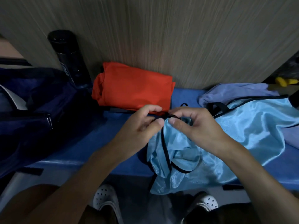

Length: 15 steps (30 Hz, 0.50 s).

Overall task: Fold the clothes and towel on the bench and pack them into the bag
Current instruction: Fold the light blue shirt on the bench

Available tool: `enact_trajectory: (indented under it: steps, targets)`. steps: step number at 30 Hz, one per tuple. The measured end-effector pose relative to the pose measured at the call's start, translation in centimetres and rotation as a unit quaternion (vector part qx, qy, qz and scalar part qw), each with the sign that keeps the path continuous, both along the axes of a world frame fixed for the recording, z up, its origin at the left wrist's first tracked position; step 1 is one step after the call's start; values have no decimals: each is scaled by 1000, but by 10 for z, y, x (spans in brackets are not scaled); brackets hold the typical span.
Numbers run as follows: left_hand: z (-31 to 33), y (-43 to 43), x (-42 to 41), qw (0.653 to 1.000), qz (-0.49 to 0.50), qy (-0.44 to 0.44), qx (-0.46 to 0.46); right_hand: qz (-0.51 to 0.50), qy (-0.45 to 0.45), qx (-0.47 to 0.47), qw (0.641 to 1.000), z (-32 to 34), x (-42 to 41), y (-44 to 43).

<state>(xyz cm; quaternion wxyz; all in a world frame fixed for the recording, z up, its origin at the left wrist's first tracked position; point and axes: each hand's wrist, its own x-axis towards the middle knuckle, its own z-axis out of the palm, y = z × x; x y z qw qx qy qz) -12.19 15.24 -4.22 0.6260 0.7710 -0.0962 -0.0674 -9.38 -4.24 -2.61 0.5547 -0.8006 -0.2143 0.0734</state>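
A shiny light-blue garment (242, 135) with black trim lies crumpled over the blue bench (90, 143), part of it hanging off the front edge. My left hand (142, 125) and my right hand (194, 125) meet above the bench and pinch the garment's black-trimmed edge between thumb and fingers. A folded orange garment (134, 88) lies behind my hands against the wall. A lilac towel (229, 92) is bunched at the back right, partly under the blue garment. The dark navy bag (40, 110) sits at the left end of the bench.
A black bottle (69, 57) stands between the bag and the orange garment, against the wood-grain wall (178, 38). Something yellow (284, 81) lies at the far right. My feet in white perforated clogs (105, 198) are below the bench's front edge.
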Motion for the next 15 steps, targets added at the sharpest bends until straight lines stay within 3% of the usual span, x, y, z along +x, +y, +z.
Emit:
enact_trajectory:
  steps: [8, 12, 15]
  targets:
    - [-7, -5, 3, 996, 45, -70, 44, -6, -42, -21, 999, -4, -1, 5]
    - [-6, -4, 7, 990, 92, -83, 61, -95, -178, -101, 974, -7, -13, -4]
    - [-7, -1, 10, 989, 106, -84, 66, -19, -190, -170, 967, -11, -33, -17]
